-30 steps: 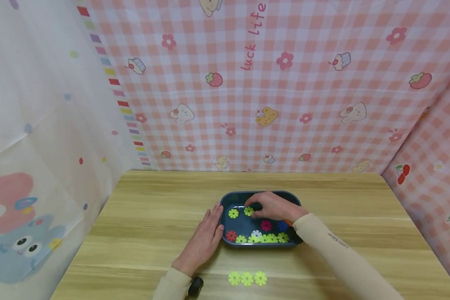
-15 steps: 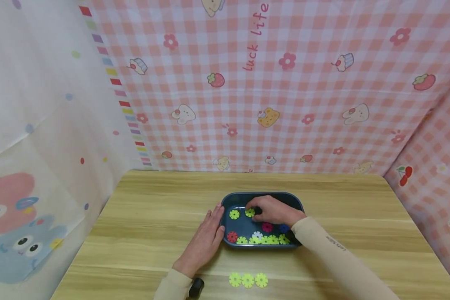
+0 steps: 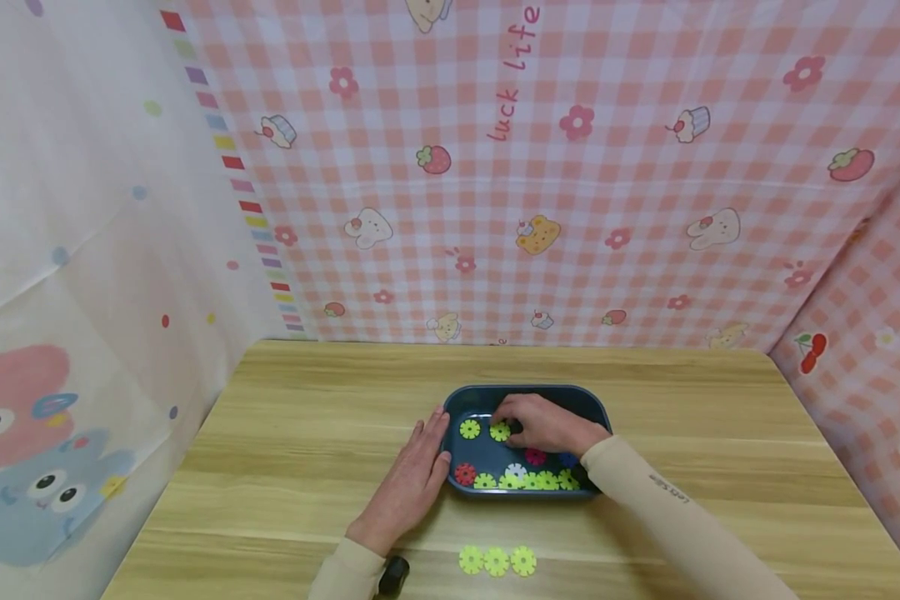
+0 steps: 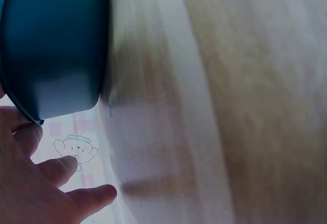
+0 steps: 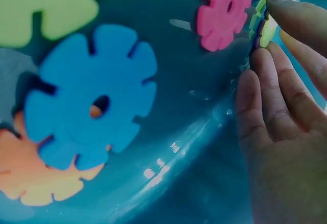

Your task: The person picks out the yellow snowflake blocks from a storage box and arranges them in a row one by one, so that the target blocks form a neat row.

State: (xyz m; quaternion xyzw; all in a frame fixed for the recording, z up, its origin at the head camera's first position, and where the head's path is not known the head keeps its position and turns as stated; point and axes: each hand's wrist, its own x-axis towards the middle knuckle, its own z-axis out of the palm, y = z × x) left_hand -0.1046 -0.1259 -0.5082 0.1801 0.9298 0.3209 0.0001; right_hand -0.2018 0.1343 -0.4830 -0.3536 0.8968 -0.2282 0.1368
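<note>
A dark blue tray [image 3: 487, 456] stands on the table, holding several notched plastic snowflake discs. My left hand [image 3: 405, 479] rests against its left end, fingers extended along the rim [image 4: 26, 112]. Reaching into the tray from the right, my right hand [image 3: 549, 423] pinches a yellow-green snowflake disc [image 3: 499, 431] between thumb and fingertips; in the right wrist view that disc [image 5: 266, 27] appears nearly edge-on. Just left of it lies another yellow-green disc [image 3: 469, 429]. Close to the right wrist are a pink disc [image 5: 225, 12], a blue disc [image 5: 76, 101] and an orange disc [image 5: 46, 185].
Several yellow-green discs [image 3: 547, 480] line the tray's near side, with a white disc [image 3: 516, 472] and a red disc [image 3: 465, 474]. In front of the tray, three yellow-green discs [image 3: 497, 562] form a row on the wooden table [image 3: 330, 400]. A checked cloth [image 3: 630, 192] hangs behind.
My right hand has moved slightly toward the near side of the tray, and the disc at its fingertips sits a little nearer. My left hand stays against the tray.
</note>
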